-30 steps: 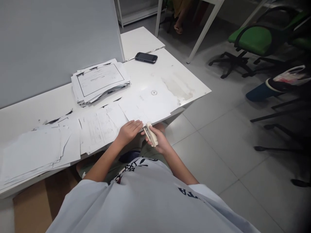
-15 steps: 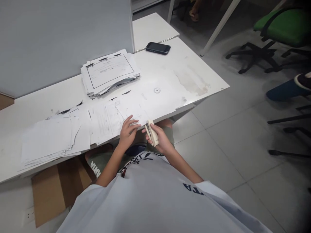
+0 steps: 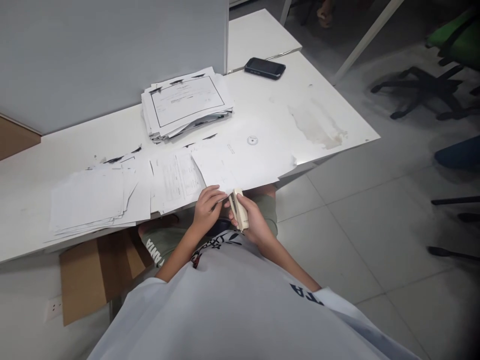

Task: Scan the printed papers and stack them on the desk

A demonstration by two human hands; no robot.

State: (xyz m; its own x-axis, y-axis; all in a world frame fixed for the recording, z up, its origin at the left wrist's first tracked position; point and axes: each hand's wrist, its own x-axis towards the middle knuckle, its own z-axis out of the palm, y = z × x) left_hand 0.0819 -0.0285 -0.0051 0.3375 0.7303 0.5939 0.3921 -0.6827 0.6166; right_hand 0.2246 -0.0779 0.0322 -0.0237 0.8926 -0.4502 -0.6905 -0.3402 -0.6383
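Note:
My right hand (image 3: 252,222) is closed around a cream stapler (image 3: 239,208) at the near edge of the white desk (image 3: 322,100). The stapler's mouth sits at the near corner of a set of white sheets (image 3: 240,162) lying on the desk. My left hand (image 3: 207,206) pinches that same corner with curled fingers, right beside the stapler. More printed sheets (image 3: 176,180) lie to the left of my hands.
A thick stack of printed papers (image 3: 185,102) lies at the back by a grey partition (image 3: 112,50). A spread pile of sheets (image 3: 93,202) covers the desk's left. A black phone (image 3: 264,68) lies far right. Cardboard (image 3: 93,275) stands under the desk; office chairs stand on the tiled floor.
The view has swung right and down. My left hand went from lying flat on the papers to pinching the sheets' corner beside the stapler. My right hand keeps its hold on the stapler.

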